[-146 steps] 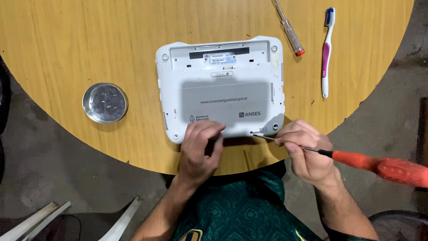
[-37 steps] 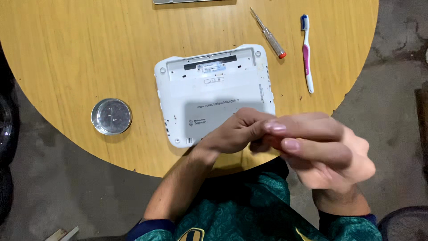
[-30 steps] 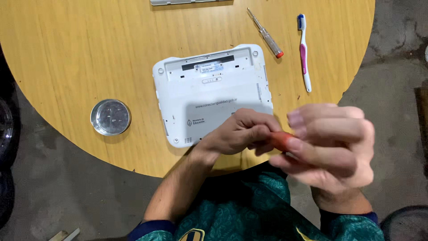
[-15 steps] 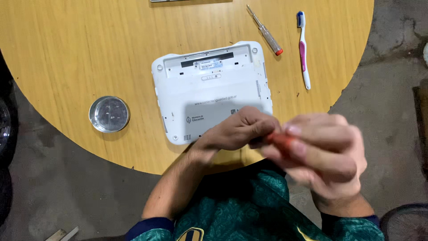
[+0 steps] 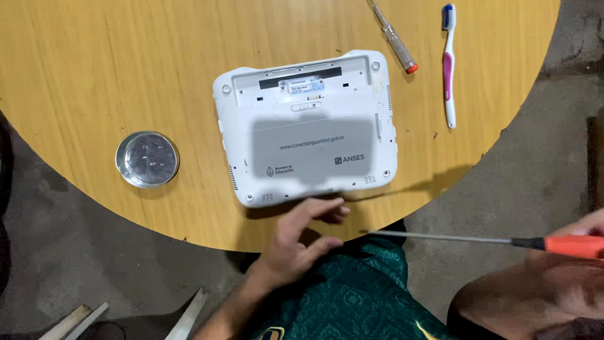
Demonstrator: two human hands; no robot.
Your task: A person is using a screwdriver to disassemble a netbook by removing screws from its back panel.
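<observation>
Netbook (image 5: 306, 129), white and lying upside down on the round wooden desk (image 5: 126, 63), sits near the desk's front edge, its long axis running left to right and its underside a flat, matt plastic shell with rounded corners and small vent slots.

Furthest left on the desk, well apart from the netbook, stands a small round metal tin (image 5: 147, 158), shallow and shiny, with a few tiny bits inside.

Next comes the left hand (image 5: 296, 242), the nearer of the two to the netbook. It hovers at the desk's front edge, just below the shell's front side, its grip loose with fingers spread apart and holding nothing; whether a fingertip touches the shell I cannot tell.

Right of that, a long screwdriver (image 5: 478, 240) lies almost level, its thin steel shaft pointing left toward the left hand and its orange handle clamped in the right hand (image 5: 569, 277) at the far right, off the desk and well below the netbook.

Beyond the netbook's far right corner lie a smaller screwdriver (image 5: 394, 39) with a clear handle and red cap, and a pink and white toothbrush (image 5: 448, 63).
</observation>
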